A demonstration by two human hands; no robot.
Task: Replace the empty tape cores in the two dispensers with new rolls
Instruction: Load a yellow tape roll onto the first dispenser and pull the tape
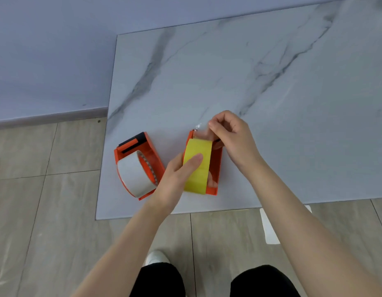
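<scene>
Two orange tape dispensers lie near the front left of a marble table (271,82). The left dispenser (152,156) holds a whitish tape roll (133,174) and nothing touches it. In the right dispenser (215,168) sits a yellow tape roll (196,168). My left hand (177,174) grips this yellow roll from the left, thumb pressed on its top. At the dispenser's far end my right hand (230,136) pinches a clear strip of tape (204,129) pulled from the roll, over the cutter edge.
The table's front edge runs just below the dispensers, its left edge beside the left one. Beige floor tiles (46,211) lie below, with a white paper piece (269,226) on them. My shoe (156,257) and dark trouser legs show at the bottom.
</scene>
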